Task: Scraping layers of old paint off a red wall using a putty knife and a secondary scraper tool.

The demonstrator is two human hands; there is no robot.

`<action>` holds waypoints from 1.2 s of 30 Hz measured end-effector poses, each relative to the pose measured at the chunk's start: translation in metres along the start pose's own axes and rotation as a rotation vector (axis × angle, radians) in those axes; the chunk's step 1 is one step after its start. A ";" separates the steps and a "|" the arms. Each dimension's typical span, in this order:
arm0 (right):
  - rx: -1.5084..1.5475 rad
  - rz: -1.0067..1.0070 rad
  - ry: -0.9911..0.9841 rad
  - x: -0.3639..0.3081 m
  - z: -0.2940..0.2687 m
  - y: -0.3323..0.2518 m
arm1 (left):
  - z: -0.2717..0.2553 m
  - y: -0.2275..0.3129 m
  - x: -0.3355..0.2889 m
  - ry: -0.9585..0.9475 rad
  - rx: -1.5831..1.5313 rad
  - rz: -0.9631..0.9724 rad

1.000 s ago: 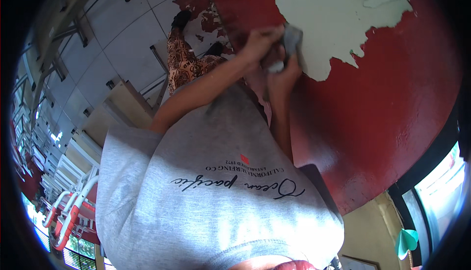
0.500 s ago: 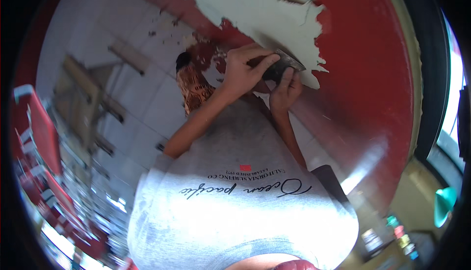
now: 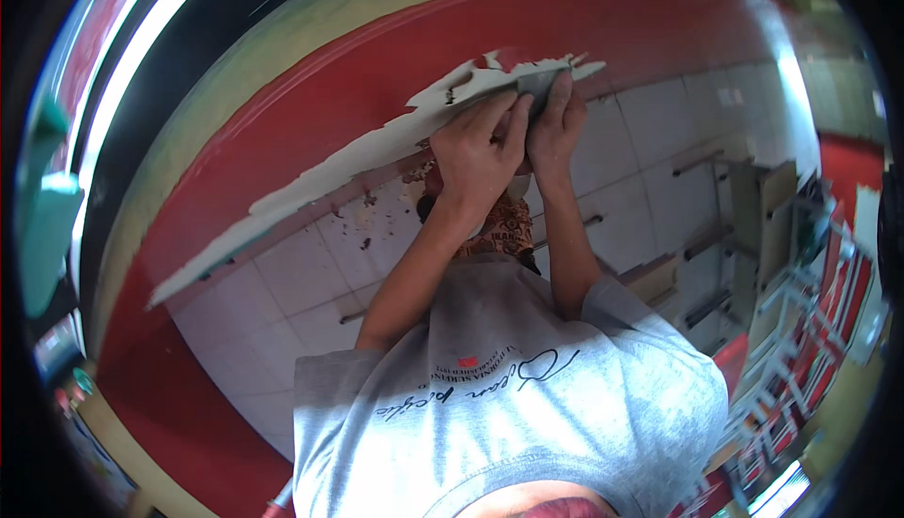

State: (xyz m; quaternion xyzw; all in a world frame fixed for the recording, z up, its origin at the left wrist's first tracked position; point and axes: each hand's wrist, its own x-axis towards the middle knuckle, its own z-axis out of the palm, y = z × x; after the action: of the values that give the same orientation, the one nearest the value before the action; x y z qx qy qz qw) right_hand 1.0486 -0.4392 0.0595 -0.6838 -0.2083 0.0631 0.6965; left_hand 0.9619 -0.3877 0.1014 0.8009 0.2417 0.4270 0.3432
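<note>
Both hands hold a dark, flat-bladed scraper [image 3: 539,88] against a red wall [image 3: 367,71]. My left hand [image 3: 478,149] grips it from the left, fingers bent and thumb pressed along it. My right hand [image 3: 557,124] closes on its other side, fingertips near the top of the blade. The blade meets the right part of a long, ragged pale patch [image 3: 358,153] where the red paint is gone. Much of the scraper's lower part is hidden by my fingers.
Dark paint flakes [image 3: 368,219] lie on the tiled floor [image 3: 311,254] below the wall. Patterned orange-brown cloth [image 3: 508,226] shows beneath my forearms. On the right stand a wooden bench or stool [image 3: 774,221] and several red-and-white metal frames [image 3: 800,315].
The view has swung round: the wall has gone from the right to the upper left, the furniture from left to right. Both hands keep hold of the scraper, now more upright in view.
</note>
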 end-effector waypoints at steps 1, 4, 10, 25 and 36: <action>0.003 0.019 0.035 -0.016 0.004 0.005 | -0.007 -0.008 -0.010 -0.002 -0.010 -0.030; 0.006 0.079 0.064 -0.034 0.019 -0.005 | -0.020 -0.013 -0.012 -0.033 -0.009 -0.048; 0.194 0.133 0.114 -0.030 0.027 -0.009 | -0.023 -0.005 -0.008 -0.005 0.011 0.016; -0.047 -0.009 0.006 -0.099 0.040 -0.009 | -0.108 -0.007 0.000 -0.176 0.109 0.226; 0.085 0.106 0.203 -0.067 0.027 -0.017 | -0.285 -0.045 0.016 0.367 0.188 0.981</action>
State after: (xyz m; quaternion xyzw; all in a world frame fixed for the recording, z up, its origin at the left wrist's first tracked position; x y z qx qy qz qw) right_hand 0.9744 -0.4405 0.0618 -0.6664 -0.0974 0.0390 0.7382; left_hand 0.7234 -0.2494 0.1899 0.7591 -0.0679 0.6471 -0.0179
